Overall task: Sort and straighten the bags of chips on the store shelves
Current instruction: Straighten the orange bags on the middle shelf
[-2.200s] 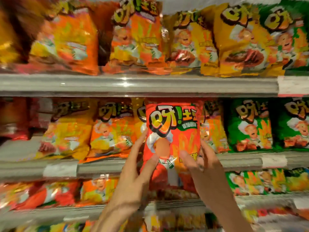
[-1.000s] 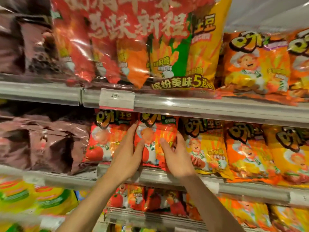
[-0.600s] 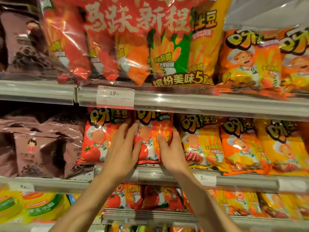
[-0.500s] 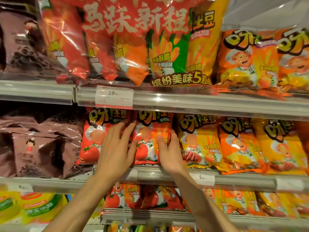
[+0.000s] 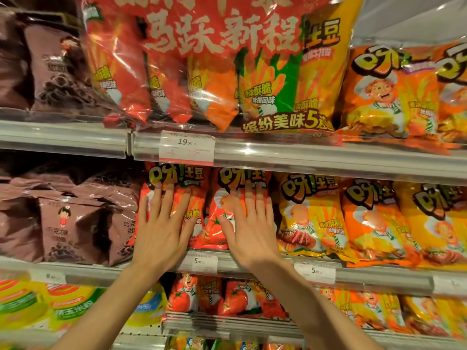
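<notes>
From the head camera, you press two red tomato chip bags upright on the middle shelf [image 5: 252, 263], so push flat and evenly with your palms to seat both faces flush with the yellow bags [image 5: 310, 213] at three o'clock, without crushing the chips. Your left hand [image 5: 161, 223] lies open, fingers spread, on the left red bag [image 5: 192, 195]. Your right hand [image 5: 250, 223] is flat and grasps nothing on the right red bag [image 5: 217, 223], both forearms rising from six o'clock.
</notes>
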The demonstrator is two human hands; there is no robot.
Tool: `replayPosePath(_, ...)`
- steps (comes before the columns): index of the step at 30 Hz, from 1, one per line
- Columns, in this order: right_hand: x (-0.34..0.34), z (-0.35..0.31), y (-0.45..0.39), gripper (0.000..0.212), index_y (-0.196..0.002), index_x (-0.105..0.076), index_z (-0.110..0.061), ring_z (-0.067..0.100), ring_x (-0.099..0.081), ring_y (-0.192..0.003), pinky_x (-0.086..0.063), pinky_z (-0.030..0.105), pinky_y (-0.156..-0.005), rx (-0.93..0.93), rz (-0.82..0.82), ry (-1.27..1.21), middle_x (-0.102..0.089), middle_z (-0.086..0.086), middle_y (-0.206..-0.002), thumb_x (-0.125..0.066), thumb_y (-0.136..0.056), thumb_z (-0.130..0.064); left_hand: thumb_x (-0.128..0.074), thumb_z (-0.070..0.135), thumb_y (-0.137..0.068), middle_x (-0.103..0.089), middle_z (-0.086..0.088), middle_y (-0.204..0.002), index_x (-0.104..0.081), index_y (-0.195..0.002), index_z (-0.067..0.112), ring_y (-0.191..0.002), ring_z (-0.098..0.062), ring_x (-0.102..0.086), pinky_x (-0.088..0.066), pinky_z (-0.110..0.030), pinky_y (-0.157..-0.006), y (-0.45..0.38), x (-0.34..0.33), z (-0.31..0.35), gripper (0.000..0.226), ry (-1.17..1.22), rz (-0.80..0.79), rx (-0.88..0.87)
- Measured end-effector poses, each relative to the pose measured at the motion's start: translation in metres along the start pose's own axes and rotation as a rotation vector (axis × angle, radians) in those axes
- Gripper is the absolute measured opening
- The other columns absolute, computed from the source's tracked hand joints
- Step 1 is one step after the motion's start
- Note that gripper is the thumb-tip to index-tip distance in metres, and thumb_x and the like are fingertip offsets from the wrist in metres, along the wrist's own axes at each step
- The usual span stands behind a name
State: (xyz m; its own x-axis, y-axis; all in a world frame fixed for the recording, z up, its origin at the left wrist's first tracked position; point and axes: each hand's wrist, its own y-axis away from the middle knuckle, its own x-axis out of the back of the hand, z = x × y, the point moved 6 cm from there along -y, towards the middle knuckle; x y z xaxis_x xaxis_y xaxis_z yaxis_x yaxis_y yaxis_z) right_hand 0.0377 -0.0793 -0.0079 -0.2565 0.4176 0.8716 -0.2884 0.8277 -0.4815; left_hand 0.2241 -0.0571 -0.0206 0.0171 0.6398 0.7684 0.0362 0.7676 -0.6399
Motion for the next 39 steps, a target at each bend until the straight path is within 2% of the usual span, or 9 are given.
replayPosePath(10, -0.012, 0.001, -0.004, 0.071, -0.162, -0.012, -0.021, 0.037, -0.002, -0.157, 0.0, 0.058, -0.125, 0.002, -0.002, 0.075, -0.015, 0.015, -0.168, -0.01, -0.104, -0.061, -0.029, 0.051, -0.101, -0.013, -0.016, -0.167, -0.033, -0.156, 0.018, -0.155, -0.034, -0.002, -0.012, -0.061, -0.121, -0.001, -0.004, -0.002, 0.065, -0.023, 0.064, -0.018)
replayPosePath(16, -0.01, 0.001, -0.003, 0.07, -0.161, -0.015, -0.021, 0.032, 0.004, -0.157, 0.008, 0.051, -0.125, 0.022, 0.042, -0.003, -0.009, 0.013, -0.17, -0.011, -0.104, -0.061, -0.033, 0.053, -0.1, -0.016, -0.01, -0.167, -0.036, -0.154, 0.018, -0.156, -0.028, -0.001, -0.005, -0.055, -0.124, 0.001, -0.002, -0.007, 0.065, 0.175, 0.067, -0.017)
replayPosePath(19, -0.007, 0.0, -0.002, 0.068, -0.16, -0.019, -0.022, 0.027, 0.006, -0.157, 0.01, 0.047, -0.125, 0.021, 0.031, -0.101, -0.011, 0.009, -0.17, -0.017, -0.104, -0.061, -0.037, 0.051, -0.099, -0.022, -0.009, -0.165, -0.039, -0.153, 0.016, -0.156, -0.028, -0.008, -0.005, -0.052, -0.125, 0.003, 0.006, -0.011, 0.064, 0.273, 0.081, -0.019)
replayPosePath(22, 0.003, 0.001, 0.0, 0.066, -0.159, -0.023, -0.023, 0.022, 0.004, -0.157, 0.01, 0.043, -0.126, 0.008, 0.043, -0.216, -0.014, 0.004, -0.169, -0.022, -0.105, -0.06, -0.045, 0.046, -0.096, -0.037, -0.011, -0.159, -0.045, -0.149, 0.013, -0.15, -0.031, -0.027, -0.02, -0.053, -0.122, 0.005, 0.022, -0.007, 0.061, 0.404, 0.132, -0.017)
replayPosePath(25, 0.023, 0.005, 0.009, 0.063, -0.161, -0.02, -0.024, 0.019, -0.001, -0.157, 0.003, 0.039, -0.127, -0.02, 0.089, -0.336, -0.015, 0.001, -0.169, -0.029, -0.106, -0.055, -0.051, 0.041, -0.095, -0.043, -0.006, -0.151, -0.047, -0.147, 0.015, -0.142, -0.024, -0.037, -0.031, -0.042, -0.116, 0.005, 0.041, 0.005, 0.058, 0.589, 0.166, 0.014)
replayPosePath(28, 0.049, 0.025, 0.025, 0.061, -0.16, -0.023, -0.022, 0.016, -0.01, -0.155, -0.008, 0.035, -0.127, -0.095, 0.166, -0.412, -0.022, 0.002, -0.167, -0.035, -0.107, -0.05, -0.055, 0.038, -0.093, -0.044, 0.002, -0.146, -0.047, -0.146, 0.021, -0.137, -0.012, -0.039, -0.027, -0.023, -0.112, 0.002, 0.056, 0.032, 0.056, 0.771, 0.153, 0.067)
replayPosePath(32, 0.077, 0.078, 0.042, 0.063, -0.155, -0.033, -0.013, 0.023, -0.027, -0.149, -0.025, 0.042, -0.122, -0.249, 0.293, -0.377, -0.037, 0.01, -0.157, -0.042, -0.103, -0.048, -0.058, 0.03, -0.094, -0.046, 0.007, -0.138, -0.05, -0.143, 0.022, -0.128, 0.006, -0.043, -0.028, -0.005, -0.104, 0.0, 0.067, 0.089, 0.051, 0.94, 0.161, -0.004)
replayPosePath(35, 0.089, 0.118, 0.051, 0.064, -0.151, -0.036, -0.006, 0.03, -0.035, -0.143, -0.031, 0.044, -0.117, -0.376, 0.296, -0.338, -0.042, 0.015, -0.148, -0.046, -0.103, -0.047, -0.055, 0.034, -0.095, -0.043, 0.008, -0.141, -0.046, -0.146, 0.028, -0.13, 0.003, -0.042, -0.033, -0.015, -0.107, -0.006, 0.057, 0.137, 0.053, 1.005, 0.05, -0.05)
replayPosePath(39, 0.09, 0.15, 0.057, 0.068, -0.154, -0.031, -0.007, 0.03, -0.035, -0.141, -0.028, 0.039, -0.115, -0.468, 0.163, -0.266, -0.04, 0.014, -0.149, -0.047, -0.103, -0.047, -0.048, 0.044, -0.098, -0.031, 0.01, -0.151, -0.033, -0.153, 0.035, -0.138, -0.003, -0.033, -0.032, -0.027, -0.112, -0.019, 0.032, 0.185, 0.057, 1.011, -0.145, -0.016)
